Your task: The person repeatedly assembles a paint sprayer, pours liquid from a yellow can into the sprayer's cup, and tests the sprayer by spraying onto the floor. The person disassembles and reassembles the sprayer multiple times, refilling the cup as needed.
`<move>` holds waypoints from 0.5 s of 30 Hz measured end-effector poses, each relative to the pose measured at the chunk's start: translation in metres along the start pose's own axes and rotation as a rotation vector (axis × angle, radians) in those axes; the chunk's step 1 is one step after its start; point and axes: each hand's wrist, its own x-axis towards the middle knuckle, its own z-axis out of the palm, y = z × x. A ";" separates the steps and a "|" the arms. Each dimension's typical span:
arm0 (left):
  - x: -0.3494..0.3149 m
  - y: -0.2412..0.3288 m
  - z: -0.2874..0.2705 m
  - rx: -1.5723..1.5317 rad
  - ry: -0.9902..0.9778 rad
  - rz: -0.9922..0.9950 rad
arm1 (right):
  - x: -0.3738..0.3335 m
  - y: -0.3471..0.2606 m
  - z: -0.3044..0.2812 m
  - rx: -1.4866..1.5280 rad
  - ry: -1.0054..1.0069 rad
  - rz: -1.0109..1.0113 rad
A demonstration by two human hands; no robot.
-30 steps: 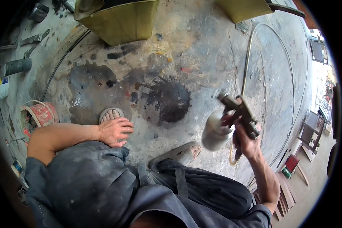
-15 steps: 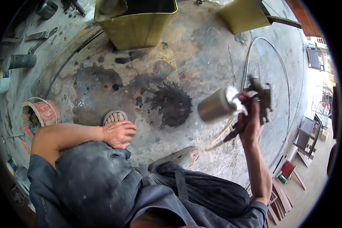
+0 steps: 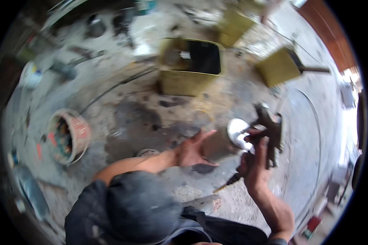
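A spray gun (image 3: 272, 130) with a silver metal cup (image 3: 220, 145) is held in front of me, tilted sideways so the cup points left. My right hand (image 3: 256, 165) is closed round the gun's handle, its fingers by the trigger. At the cup's base, my left hand (image 3: 191, 150) has thumb and fingers on either side of it, gripping the end. Motion smears the fingertips. A hose (image 3: 224, 187) runs from below the handle.
A yellow-green square tin (image 3: 190, 83) with dark contents stands ahead. Another yellow tin (image 3: 279, 67) lies farther right. A red-and-white bucket (image 3: 82, 136) is at left. A thin hose (image 3: 317, 122) curves over the stained concrete floor (image 3: 131, 116).
My left hand has left my knee area and reached right to the cup's base. The spray gun has shifted slightly left and down in view. The whole view has tilted toward farther floor.
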 end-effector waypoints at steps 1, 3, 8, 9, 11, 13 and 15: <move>0.004 0.003 0.002 -0.052 -0.035 0.023 | 0.000 -0.001 0.000 0.022 0.025 0.064; 0.013 0.005 0.000 -0.090 -0.051 0.105 | -0.005 0.006 -0.009 0.154 -0.148 -0.047; -0.017 0.008 0.013 -0.433 -0.093 0.050 | -0.013 -0.005 0.015 -0.047 -0.370 -0.183; -0.024 0.011 0.007 -0.465 -0.088 0.055 | -0.009 -0.008 0.016 -0.126 -0.461 -0.207; -0.030 0.018 -0.006 -0.479 -0.124 0.058 | 0.010 0.004 -0.029 -0.428 -0.598 -0.478; -0.031 0.022 -0.010 -0.374 0.000 0.041 | 0.026 0.006 -0.055 -0.647 -0.682 -0.746; -0.031 0.017 -0.010 -0.302 0.077 0.030 | 0.033 0.011 -0.044 -0.716 -0.701 -0.843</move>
